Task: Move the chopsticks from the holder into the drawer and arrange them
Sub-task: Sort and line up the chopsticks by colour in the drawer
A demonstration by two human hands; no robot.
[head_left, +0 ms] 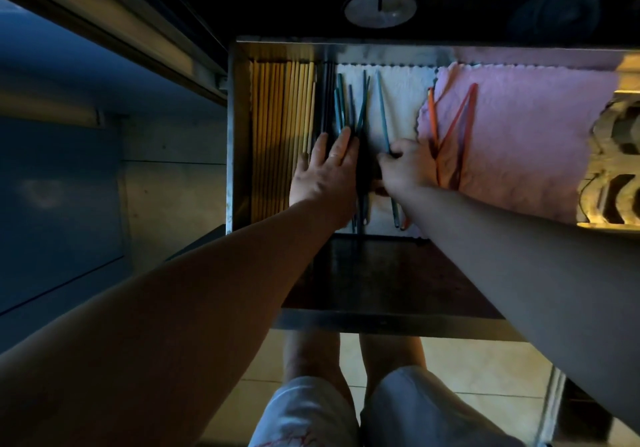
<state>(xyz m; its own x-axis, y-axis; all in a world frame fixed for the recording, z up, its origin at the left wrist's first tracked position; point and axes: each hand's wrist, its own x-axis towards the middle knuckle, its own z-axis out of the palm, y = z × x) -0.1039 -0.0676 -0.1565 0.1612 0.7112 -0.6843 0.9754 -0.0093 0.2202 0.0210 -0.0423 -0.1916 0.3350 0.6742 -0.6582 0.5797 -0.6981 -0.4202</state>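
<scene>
An open metal drawer [239, 135] holds chopsticks. Several yellow wooden ones [277, 128] lie in a neat row at its left. Dark and teal chopsticks [341, 103] lie loosely on a white cloth [401, 100]. My left hand [325, 173] rests flat on their near ends, fingers spread. My right hand [407, 169] is closed around one teal chopstick [382, 114] that lies apart to the right. Red and orange chopsticks [457, 124] lie crossed on a pink cloth [526, 135]. The holder is not in view.
A round lidded container [379, 8] stands on the dark counter behind the drawer. A carved pale object [613, 169] fills the drawer's right end. Below, a dark shelf [391, 273], my knees and tiled floor.
</scene>
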